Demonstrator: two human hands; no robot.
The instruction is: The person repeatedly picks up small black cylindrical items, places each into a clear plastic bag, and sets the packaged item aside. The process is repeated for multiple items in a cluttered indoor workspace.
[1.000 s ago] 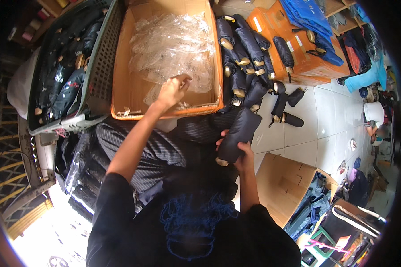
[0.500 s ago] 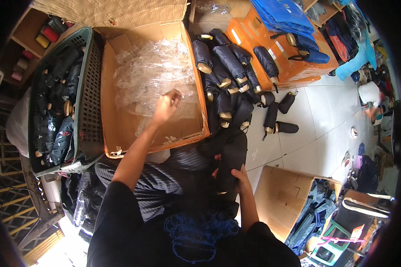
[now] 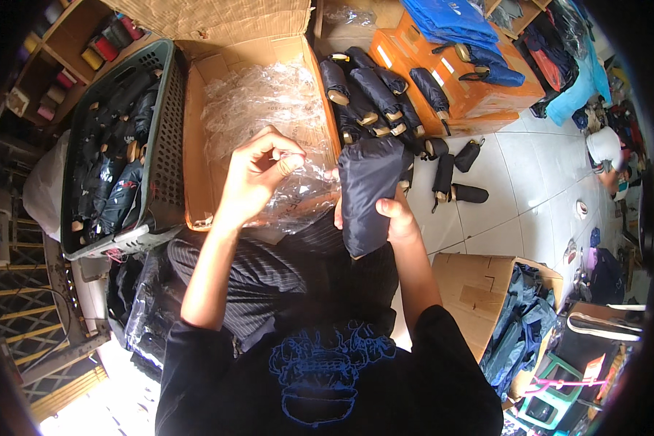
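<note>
My right hand (image 3: 396, 219) is closed around a black folded umbrella (image 3: 371, 190) in a fabric sleeve, held nearly upright above my lap. Beside it, my left hand (image 3: 258, 174) pinches the edge of a clear plastic bag (image 3: 298, 200), which hangs down between the two hands. The bag and the umbrella are close together; whether they touch I cannot tell. Behind my left hand, an open cardboard box (image 3: 198, 145) holds many more clear plastic bags (image 3: 251, 94).
To the left stands a dark green basket (image 3: 168, 138) full of black umbrellas. More folded umbrellas (image 3: 374, 94) lie beyond the box, near orange taped cartons (image 3: 479, 94), and a few (image 3: 443, 174) on the white tiled floor. A carton (image 3: 472, 291) of dark blue fabric is at right.
My left hand has come back from the box with a plastic bag pulled toward me. My right hand has raised the umbrella, and both hands are now closer together.
</note>
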